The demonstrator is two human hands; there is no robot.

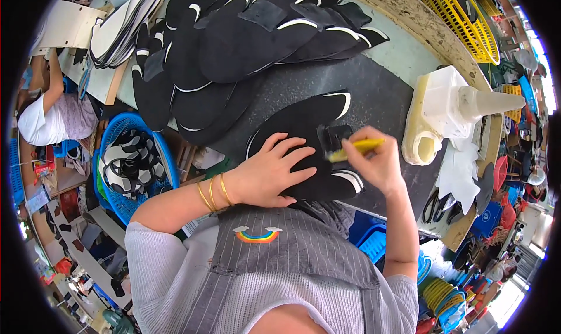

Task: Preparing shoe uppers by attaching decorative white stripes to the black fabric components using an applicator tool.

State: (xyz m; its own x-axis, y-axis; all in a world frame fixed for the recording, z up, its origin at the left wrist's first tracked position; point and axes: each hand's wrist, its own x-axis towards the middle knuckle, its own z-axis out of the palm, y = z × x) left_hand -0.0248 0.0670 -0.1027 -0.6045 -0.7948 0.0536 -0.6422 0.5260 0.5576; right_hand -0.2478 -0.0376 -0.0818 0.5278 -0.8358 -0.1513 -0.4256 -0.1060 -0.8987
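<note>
A curved black shoe upper piece (292, 119) with white-edged ends lies in front of me at the near edge of the table. My left hand (269, 173) presses flat on it, fingers spread, with gold bangles at the wrist. Between the fingers and thumb of my right hand (378, 163) is a small brush with a yellow handle (367, 145). Its tip points down at a dark, shiny patch (333, 138) in the middle of the piece; whether the bristles touch it I cannot tell.
Stacked black upper pieces (245, 47) cover the far left of the table (374, 118). A white glue bottle (447, 97) stands at right, beside scissors (433, 207). Left of me, a blue basket (166, 158) holds black-and-white pieces. A yellow basket (461, 24) is far right; another person (55, 115) sits left.
</note>
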